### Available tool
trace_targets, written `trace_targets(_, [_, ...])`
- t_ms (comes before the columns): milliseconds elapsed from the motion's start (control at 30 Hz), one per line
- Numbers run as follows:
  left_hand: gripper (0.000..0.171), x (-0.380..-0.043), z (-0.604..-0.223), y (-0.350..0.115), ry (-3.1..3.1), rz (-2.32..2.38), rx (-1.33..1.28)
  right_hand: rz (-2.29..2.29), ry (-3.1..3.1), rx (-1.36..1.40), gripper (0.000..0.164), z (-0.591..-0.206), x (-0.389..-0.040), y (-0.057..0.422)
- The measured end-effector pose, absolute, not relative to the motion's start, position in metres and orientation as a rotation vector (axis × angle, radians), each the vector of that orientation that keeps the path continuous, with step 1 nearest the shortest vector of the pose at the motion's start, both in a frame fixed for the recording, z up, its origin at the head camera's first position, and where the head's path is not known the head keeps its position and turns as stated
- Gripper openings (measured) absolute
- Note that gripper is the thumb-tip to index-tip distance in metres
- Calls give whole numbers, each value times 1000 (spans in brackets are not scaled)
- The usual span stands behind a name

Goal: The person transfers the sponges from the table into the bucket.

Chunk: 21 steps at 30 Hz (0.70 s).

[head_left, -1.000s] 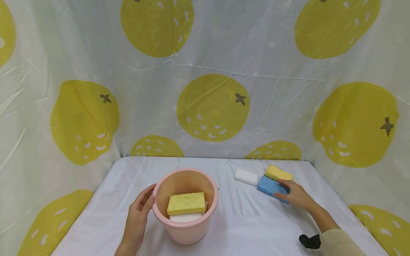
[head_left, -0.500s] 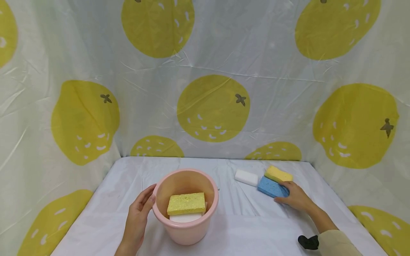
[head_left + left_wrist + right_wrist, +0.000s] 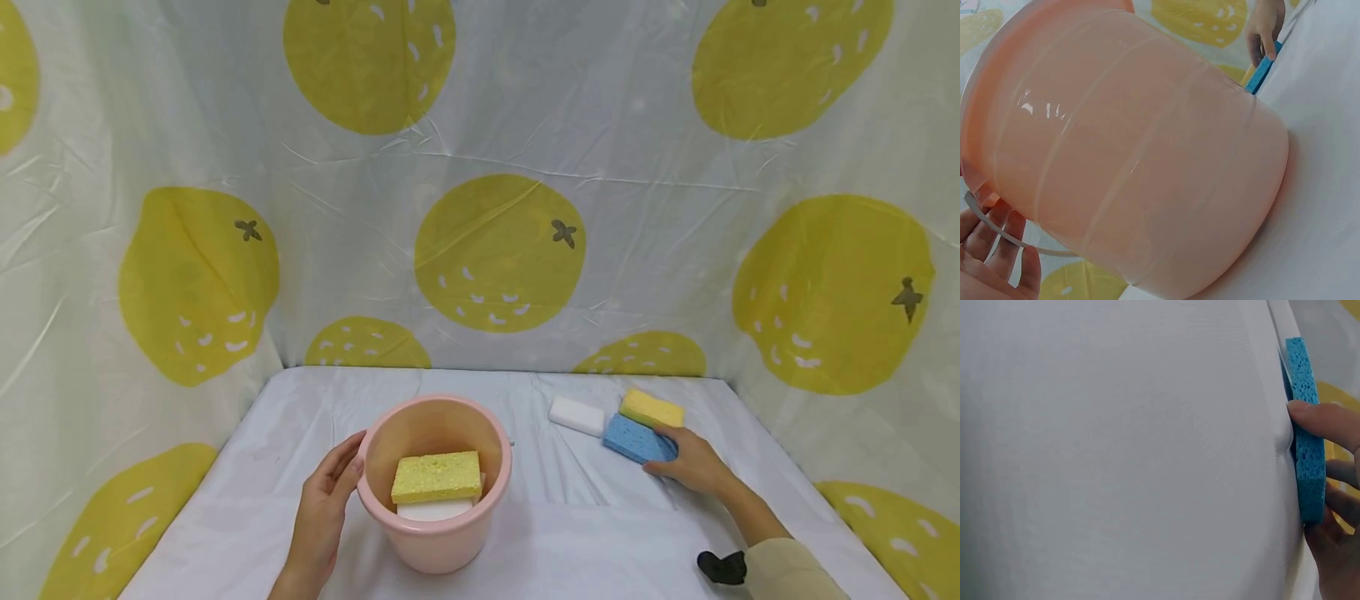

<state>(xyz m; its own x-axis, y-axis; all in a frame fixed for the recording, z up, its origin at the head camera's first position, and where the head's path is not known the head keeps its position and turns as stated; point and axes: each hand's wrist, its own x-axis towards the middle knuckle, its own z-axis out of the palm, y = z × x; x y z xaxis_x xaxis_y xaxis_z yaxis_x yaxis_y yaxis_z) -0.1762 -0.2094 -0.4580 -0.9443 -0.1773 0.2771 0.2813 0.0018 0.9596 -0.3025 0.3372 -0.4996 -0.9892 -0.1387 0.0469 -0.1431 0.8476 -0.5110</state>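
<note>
My left hand (image 3: 322, 500) holds the left rim of a pink bucket (image 3: 438, 546), its fingers beside the wire handle (image 3: 1000, 232) in the left wrist view. In the bucket lies a yellow sponge (image 3: 437, 477) on top of a white block (image 3: 435, 510). At the right, my right hand (image 3: 697, 460) grips a blue sponge (image 3: 633, 439) by its right end. Its thumb presses the near edge, and the other fingers reach the far side. In the right wrist view the blue sponge (image 3: 1307, 434) is seen edge-on at the cloth, between thumb and fingers.
A second yellow sponge (image 3: 652, 408) lies right behind the blue one. To its left sits another white block (image 3: 577, 416). White cloth (image 3: 600, 542) covers the table, and a lemon-print curtain (image 3: 495, 142) encloses the back and sides.
My right hand has drawn slightly toward me, its thumb moving from over the blue sponge to the near edge. The left hand and bucket stay put.
</note>
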Motion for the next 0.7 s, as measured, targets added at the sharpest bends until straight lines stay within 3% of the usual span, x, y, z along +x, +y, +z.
trace_targets(700, [40, -175, -457, -209, -1961, -2017, -100, 883, -2934, 305, 82, -482, -307, 340])
